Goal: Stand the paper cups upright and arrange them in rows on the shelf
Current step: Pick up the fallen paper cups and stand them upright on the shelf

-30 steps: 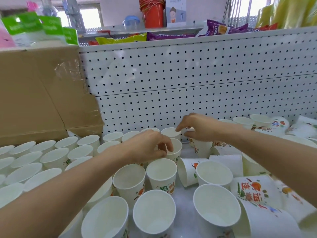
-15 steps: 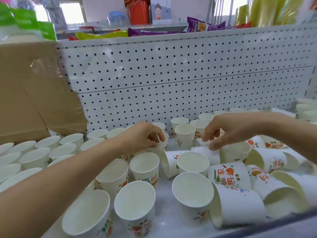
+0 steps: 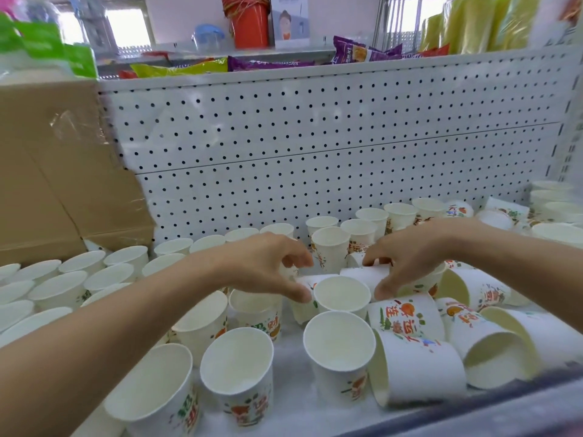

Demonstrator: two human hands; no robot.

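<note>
Here, toppled cup (image 3: 416,370), mouth leftward.

A white shelf (image 3: 293,402) backed by a pegboard panel (image 3: 315,146) is covered with paper cups: upright rows (image 3: 94,272) are seen at the left, tipped cups (image 3: 416,367) at the right. An upright cup (image 3: 342,298) in the middle is flanked by the left hand (image 3: 268,266) and right hand (image 3: 407,257), both with fingers spread. A cardboard box (image 3: 56,171) is seen at the far left.

The white shelf (image 3: 293,386) carries paper cups — upright ones (image 3: 60,290) in rows on the left, toppled ones (image 3: 416,370) lying on their sides at the right — and a cardboard box (image 3: 56,171) at the left rear.
</note>
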